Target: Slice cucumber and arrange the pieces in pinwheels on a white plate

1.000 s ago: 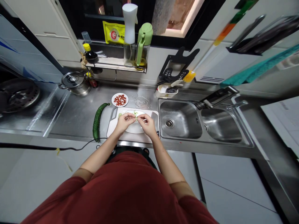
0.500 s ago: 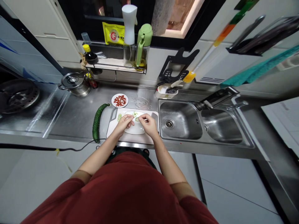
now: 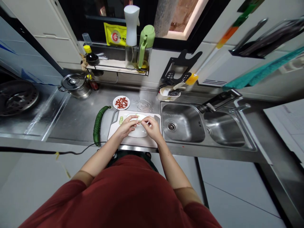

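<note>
Over a white oval plate point(image 3: 137, 134) my two hands meet, fingertips almost touching. A small cucumber slice point(image 3: 139, 122) shows between them, mostly covered. My right hand point(image 3: 152, 127) pinches it between thumb and forefinger. The thumb and forefinger of my left hand point(image 3: 128, 126) close on its other side. Beneath the plate lies a white cutting board point(image 3: 113, 134) with grey ends. A short row of cucumber slices point(image 3: 121, 120) rests on the board left of the plate. Further left is a long, curved whole cucumber point(image 3: 98, 125).
Behind the board stands a small plate of chopped red pieces point(image 3: 121, 103), beside a wet patch point(image 3: 143, 105). A double sink point(image 3: 182, 122) adjoins on the right. A lidded steel pot point(image 3: 75, 86) stands at the back left. Bottles line the wall shelf point(image 3: 114, 67). A black cable point(image 3: 73, 153) crosses the front left.
My hands have come closer together, and the cucumber slice in my right fingers now reaches my left fingertips. The view has shifted very slightly.
</note>
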`<state>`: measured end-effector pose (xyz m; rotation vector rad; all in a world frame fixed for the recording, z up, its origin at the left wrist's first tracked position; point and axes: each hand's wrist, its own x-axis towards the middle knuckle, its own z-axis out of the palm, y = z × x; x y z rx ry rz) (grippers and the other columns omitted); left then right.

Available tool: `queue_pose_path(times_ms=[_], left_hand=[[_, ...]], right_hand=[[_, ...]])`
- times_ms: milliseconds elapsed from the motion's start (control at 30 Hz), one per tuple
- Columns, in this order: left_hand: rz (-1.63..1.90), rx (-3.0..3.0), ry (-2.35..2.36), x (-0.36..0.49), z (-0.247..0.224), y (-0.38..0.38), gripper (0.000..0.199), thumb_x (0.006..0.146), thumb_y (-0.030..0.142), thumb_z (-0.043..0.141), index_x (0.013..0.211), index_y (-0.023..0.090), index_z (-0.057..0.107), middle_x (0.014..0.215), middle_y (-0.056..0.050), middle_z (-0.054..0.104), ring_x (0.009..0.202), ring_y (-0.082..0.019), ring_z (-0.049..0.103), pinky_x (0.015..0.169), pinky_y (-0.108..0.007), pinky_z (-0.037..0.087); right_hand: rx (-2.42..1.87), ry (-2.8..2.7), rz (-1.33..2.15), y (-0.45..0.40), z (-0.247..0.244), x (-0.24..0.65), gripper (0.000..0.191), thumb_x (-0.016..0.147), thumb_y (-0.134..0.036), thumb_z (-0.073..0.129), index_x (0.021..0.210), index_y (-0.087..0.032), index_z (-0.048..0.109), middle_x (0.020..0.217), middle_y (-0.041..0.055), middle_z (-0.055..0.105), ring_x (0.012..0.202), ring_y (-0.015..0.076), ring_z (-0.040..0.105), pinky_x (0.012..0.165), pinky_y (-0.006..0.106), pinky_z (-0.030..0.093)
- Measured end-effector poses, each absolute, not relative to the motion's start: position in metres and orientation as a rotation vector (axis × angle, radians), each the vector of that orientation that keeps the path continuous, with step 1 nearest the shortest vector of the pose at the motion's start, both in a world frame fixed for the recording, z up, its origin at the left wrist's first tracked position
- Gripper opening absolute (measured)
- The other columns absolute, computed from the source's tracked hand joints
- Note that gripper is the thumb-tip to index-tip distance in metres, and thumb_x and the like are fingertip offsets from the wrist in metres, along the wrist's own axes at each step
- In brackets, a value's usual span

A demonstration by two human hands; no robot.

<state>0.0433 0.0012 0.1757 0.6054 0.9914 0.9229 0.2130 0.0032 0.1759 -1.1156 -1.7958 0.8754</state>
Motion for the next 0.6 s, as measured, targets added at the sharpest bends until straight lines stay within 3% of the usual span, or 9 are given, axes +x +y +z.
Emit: queue_pose_path(times_ms=[367,600], left_hand=[[1.048,0.791,1.048,0.053,0.169,0.004,0.05,0.056,0.028,0.078,0.1,0.019,0.056,0.069,0.004,0.057,0.057,-0.005,0.047,0.049,-0.017,0.028],[1.179,0.985,1.07,0.058,0.165,0.003,0.046,0.062,0.027,0.076,0.102,0.018,0.055,0.071,0.003,0.059,0.066,-0.008,0.053,0.065,-0.021,0.037]], right_hand=[[-1.191,-1.731,0.881,0.002,0.164,0.218,0.019,0.085,-0.036,0.053,0.079,-0.021,0.063,0.078,0.0035,0.059,0.077,0.0162,0.054,0.062,0.027,0.041],[-1.233,-1.613,0.98,0.003,0.156,0.216,0.018,0.082,-0.036,0.056,0.076,-0.019,0.062,0.076,0.0018,0.061,0.07,0.0137,0.054,0.059,0.025,0.04]])
